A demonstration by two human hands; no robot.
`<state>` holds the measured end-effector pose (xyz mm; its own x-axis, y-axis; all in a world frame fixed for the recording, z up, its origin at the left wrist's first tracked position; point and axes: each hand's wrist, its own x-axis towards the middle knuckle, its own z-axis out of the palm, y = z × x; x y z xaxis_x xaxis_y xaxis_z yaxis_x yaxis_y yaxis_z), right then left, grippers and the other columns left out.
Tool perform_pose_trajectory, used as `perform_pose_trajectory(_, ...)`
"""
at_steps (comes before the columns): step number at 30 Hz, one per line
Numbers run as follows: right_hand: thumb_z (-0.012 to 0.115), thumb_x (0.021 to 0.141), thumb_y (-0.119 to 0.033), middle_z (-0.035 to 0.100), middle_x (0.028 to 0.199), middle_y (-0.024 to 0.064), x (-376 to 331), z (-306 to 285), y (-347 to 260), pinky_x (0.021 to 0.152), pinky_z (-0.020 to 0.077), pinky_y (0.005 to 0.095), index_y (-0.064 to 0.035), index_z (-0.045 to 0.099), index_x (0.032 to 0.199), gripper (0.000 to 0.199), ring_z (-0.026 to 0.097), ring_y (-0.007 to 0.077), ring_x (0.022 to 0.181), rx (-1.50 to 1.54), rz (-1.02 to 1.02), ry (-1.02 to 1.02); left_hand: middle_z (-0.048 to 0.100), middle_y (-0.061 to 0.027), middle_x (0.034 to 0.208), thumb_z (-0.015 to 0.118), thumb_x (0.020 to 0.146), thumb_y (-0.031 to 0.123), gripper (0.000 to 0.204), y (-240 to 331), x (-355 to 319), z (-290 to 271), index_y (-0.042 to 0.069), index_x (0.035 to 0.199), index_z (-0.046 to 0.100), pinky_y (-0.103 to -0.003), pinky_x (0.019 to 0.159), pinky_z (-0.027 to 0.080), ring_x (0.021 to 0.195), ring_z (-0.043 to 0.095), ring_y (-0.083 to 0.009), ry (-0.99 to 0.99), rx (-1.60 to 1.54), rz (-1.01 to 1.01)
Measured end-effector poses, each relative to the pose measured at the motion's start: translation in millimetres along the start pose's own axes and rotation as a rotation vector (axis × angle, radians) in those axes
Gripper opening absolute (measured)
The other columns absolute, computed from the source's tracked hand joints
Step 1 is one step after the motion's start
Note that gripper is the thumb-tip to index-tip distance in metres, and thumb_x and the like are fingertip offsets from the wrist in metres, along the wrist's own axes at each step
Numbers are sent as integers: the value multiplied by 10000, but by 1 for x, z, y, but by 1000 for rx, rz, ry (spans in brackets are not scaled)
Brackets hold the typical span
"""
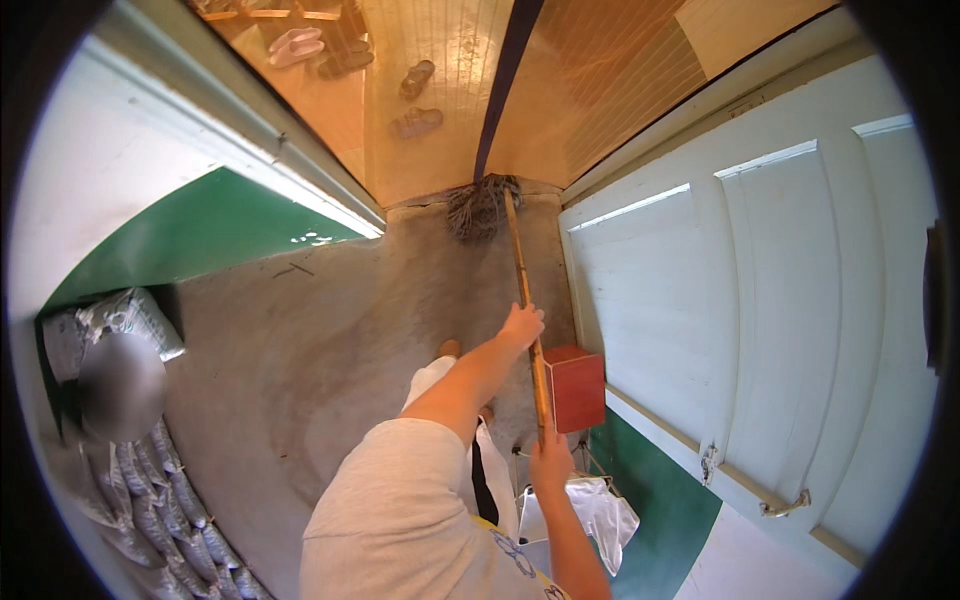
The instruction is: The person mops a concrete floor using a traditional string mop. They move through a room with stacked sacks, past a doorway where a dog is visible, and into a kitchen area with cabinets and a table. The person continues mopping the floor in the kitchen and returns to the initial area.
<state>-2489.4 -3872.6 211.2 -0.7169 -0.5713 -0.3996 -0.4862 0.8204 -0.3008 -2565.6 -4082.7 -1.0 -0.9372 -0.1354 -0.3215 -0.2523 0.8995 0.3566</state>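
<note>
A string mop point(473, 213) with a long wooden handle slants across the middle. Its dark grey strands rest on the concrete floor at the doorway threshold. Partway down the handle, my left hand point(523, 325) is wrapped around the wood with the arm stretched forward. My right hand point(551, 464) grips the handle closer to my body, near its end. Just right of the handle, between my two hands, is a red box point(577, 390). Part of my right hand's grip is turned away from view.
A pale blue panelled door point(740, 290) stands on the right. Beyond the threshold, shoes point(417, 122) lie on an orange-lit floor. Stacked filled bags point(165, 500) line the lower left, below a white-green sack point(132, 320). White plastic point(605, 515) sits beside my right forearm.
</note>
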Motion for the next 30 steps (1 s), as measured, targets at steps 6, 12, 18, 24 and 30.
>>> perform_pose_trajectory(6,564,800,-100,516,842,182,122,39,-65,594,479,442,-110,348,1382,621,573,361,696,33,-54,2,498,-78,1237,595,784,120,223,-87,30,-47,108,1001,643,-540,966,371,1242,391,-324,93,-128,-205)
perform_pose_trajectory(12,568,799,-84,541,884,192,294,18,-113,627,499,424,-106,343,1369,614,602,354,741,17,-102,64,188,-210,1466,570,853,161,648,-137,88,-173,126,1419,257,-471,1045,301,1321,261,-391,563,-768,-313)
perform_pose_trajectory(18,587,787,-103,557,931,217,445,-47,-189,670,506,417,-68,282,1377,665,614,351,801,-28,-163,19,-82,-183,1503,560,886,285,854,-150,172,-369,172,1457,-63,-463,1089,200,1379,94,-381,1036,-670,-242)
perform_pose_trajectory(24,567,853,-133,567,969,226,561,-76,-268,673,525,406,-2,385,1308,507,629,348,812,11,-226,7,83,-177,1510,525,895,381,728,-242,318,-494,195,1466,114,-477,1103,135,1379,66,-401,1060,-732,-100)
perform_pose_trajectory(30,435,954,-357,371,1397,88,695,-101,-320,1021,297,279,-73,294,1390,539,397,181,1238,632,-501,-140,275,-236,1432,545,855,457,577,-196,447,-599,163,1339,432,-477,1087,206,1341,186,-406,397,-676,96)
